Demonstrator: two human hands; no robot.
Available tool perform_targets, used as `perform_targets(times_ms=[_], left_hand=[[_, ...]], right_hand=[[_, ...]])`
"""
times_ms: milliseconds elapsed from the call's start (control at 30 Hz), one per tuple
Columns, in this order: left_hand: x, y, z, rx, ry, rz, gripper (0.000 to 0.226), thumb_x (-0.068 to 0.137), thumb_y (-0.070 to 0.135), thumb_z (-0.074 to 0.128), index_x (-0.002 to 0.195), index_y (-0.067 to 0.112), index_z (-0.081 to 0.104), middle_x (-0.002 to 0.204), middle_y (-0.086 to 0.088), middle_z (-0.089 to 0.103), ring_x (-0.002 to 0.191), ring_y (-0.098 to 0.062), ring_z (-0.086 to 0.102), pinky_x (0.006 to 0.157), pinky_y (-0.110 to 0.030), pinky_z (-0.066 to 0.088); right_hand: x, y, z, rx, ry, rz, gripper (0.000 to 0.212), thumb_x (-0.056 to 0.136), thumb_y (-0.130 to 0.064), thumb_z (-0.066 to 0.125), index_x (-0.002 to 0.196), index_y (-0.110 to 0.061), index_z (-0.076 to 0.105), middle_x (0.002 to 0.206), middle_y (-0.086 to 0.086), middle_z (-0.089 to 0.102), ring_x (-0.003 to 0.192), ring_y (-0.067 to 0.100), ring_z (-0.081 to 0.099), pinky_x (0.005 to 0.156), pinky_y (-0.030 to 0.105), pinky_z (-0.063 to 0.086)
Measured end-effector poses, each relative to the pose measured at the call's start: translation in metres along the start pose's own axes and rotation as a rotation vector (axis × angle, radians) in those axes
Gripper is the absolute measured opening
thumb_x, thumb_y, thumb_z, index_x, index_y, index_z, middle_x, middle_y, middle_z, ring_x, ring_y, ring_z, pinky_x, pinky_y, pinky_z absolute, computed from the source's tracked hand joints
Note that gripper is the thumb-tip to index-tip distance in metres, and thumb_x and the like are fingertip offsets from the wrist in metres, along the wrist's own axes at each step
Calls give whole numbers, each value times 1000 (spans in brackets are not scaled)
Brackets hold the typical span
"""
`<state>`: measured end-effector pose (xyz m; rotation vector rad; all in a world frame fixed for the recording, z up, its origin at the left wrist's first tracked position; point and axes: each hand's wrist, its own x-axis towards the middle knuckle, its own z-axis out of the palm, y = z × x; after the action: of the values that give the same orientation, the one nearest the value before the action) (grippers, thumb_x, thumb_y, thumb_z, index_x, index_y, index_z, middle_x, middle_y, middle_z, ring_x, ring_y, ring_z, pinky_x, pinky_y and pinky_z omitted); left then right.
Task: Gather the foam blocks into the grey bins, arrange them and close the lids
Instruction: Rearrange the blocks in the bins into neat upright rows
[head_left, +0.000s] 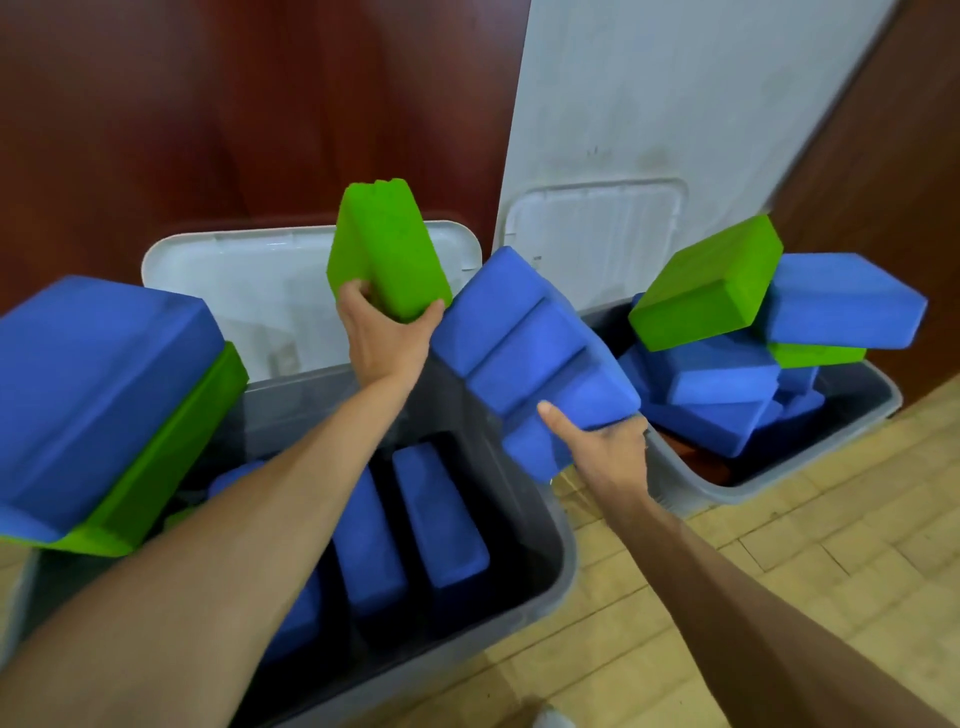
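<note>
Left forearm (208, 545) crossed the near grey bin (563, 561) — left hand (382, 332) gripped a green block (387, 249), right hand (602, 447) clutched stacked blue blocks (530, 353).

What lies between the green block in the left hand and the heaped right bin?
Head view: a stack of blue blocks, held by the right hand, sits beside the green block.

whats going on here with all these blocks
A person is packing foam blocks into two grey bins. The left hand grips a green block and the right hand holds a blue stack, both above the near bin, where blue rows already stand. The far bin holds a loose heap of blue and green. Both lids are open.
</note>
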<state>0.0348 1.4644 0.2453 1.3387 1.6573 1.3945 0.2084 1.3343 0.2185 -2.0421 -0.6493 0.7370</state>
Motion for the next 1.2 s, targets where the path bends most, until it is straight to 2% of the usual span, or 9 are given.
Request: perform_targets(times_ms=[133, 267, 400, 500, 600, 733, 900, 1033, 1200], left_hand=[[16, 13, -4, 121, -184, -8, 93, 75, 34, 72, 151, 34, 17, 129, -4, 36, 112, -25, 51, 93, -37, 44], [21, 20, -4, 77, -271, -39, 89, 77, 28, 73, 149, 34, 22, 133, -5, 32, 113, -24, 50, 92, -31, 41], [21, 26, 7, 31, -228, 26, 92, 64, 47, 83, 140, 32, 33, 136, -4, 41, 116, -19, 47, 96, -32, 42], [21, 24, 10, 47, -206, 69, 83, 66, 44, 83, 135, 31, 40, 129, -2, 49, 111, -19, 50, 92, -34, 45], [17, 22, 7, -24, -254, 140, 78, 64, 36, 86, 132, 34, 46, 126, 4, 54, 114, -17, 53, 97, -41, 47], [10, 39, 1, -32, -375, 327, 92, 61, 26, 89, 140, 26, 44, 140, 2, 46, 126, -10, 44, 108, -26, 36], [2, 66, -3, 15, -489, 493, 87, 60, 18, 90, 137, 19, 50, 138, -1, 46, 125, -8, 42, 104, -10, 27], [-5, 82, -5, 57, -604, 545, 87, 59, 14, 89, 134, 31, 49, 129, -2, 38, 124, -12, 38, 103, -3, 21], [-9, 116, 5, 128, -708, 620, 84, 64, 14, 87, 128, 47, 43, 120, -2, 30, 124, -23, 35, 114, -30, 26]], right_hand=[[4, -16, 10, 286, 106, 53, 117, 55, -48, 89, 141, -3, 23, 140, 13, 40, 126, 27, 46, 100, 33, 40], [9, -15, 18, 297, 140, 92, 110, 58, -37, 91, 137, -5, 20, 137, 17, 39, 120, 33, 47, 95, 37, 42], [15, -13, 18, 225, 173, 146, 105, 57, -40, 90, 131, -6, 24, 133, 19, 43, 120, 39, 48, 100, 51, 43], [16, -13, 14, 161, 180, 193, 107, 61, -40, 88, 137, -3, 22, 140, 19, 30, 120, 42, 45, 99, 48, 42], [16, -7, 6, 185, 156, 210, 106, 60, -41, 87, 138, -4, 24, 139, 16, 33, 119, 37, 46, 96, 45, 44], [13, 0, -6, 344, 167, 265, 101, 52, -39, 87, 130, -9, 30, 129, 14, 45, 110, 34, 53, 91, 47, 51], [-1, 8, -19, 632, 152, 272, 101, 39, -36, 82, 125, -30, 31, 118, 5, 53, 94, 27, 62, 81, 49, 57], [-13, 17, -26, 770, 173, 324, 83, 54, -20, 86, 119, -26, 34, 113, 5, 54, 93, 25, 62, 80, 53, 57], [-29, 21, -16, 1005, 238, 425, 73, 63, -10, 84, 118, -15, 37, 105, 9, 56, 84, 25, 64, 73, 56, 57]])
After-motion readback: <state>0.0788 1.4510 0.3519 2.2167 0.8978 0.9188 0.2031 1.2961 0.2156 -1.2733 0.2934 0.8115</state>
